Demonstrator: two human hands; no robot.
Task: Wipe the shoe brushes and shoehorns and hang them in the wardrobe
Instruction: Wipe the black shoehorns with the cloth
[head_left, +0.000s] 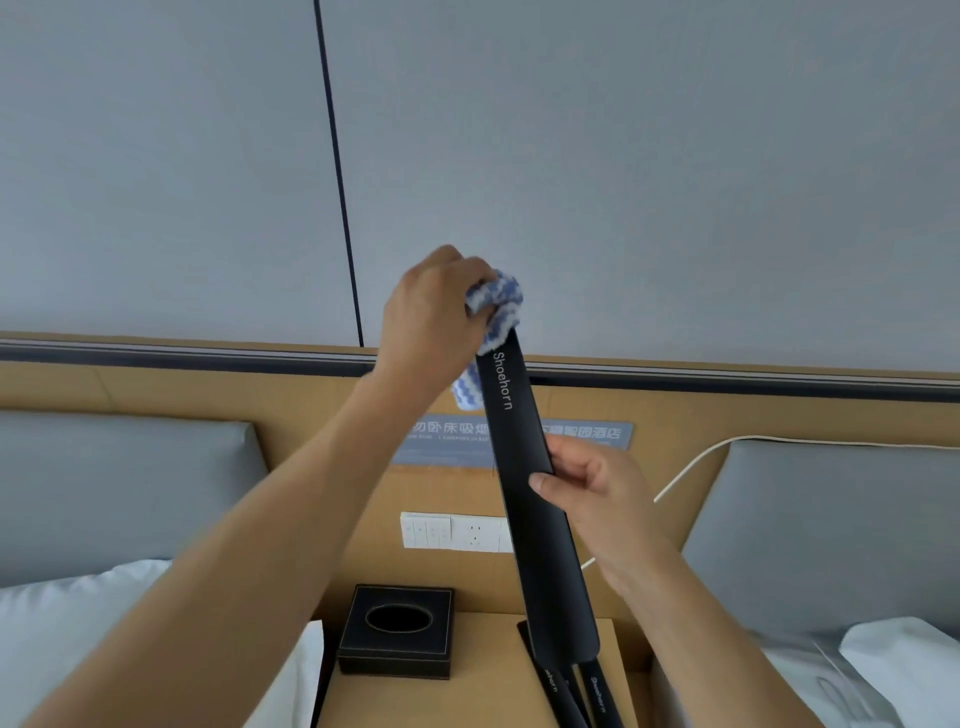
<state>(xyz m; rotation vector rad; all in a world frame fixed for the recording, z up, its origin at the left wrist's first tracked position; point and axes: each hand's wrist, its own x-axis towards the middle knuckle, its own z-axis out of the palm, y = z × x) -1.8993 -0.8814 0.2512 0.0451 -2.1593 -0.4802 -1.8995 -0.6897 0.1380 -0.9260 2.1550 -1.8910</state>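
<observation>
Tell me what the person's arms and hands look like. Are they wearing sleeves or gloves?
No sleeves or gloves show. Both forearms are bare right down to the picture's bottom edge. The left hand and the right hand are bare too, with no rings, watch or bracelet visible. A short, plain nail shows on the right thumb.

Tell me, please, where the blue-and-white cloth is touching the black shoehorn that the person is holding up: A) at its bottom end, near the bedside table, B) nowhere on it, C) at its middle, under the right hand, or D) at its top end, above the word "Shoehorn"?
D: the left hand grips the blue-and-white cloth around the shoehorn's top end, while the right hand holds its middle.
</observation>
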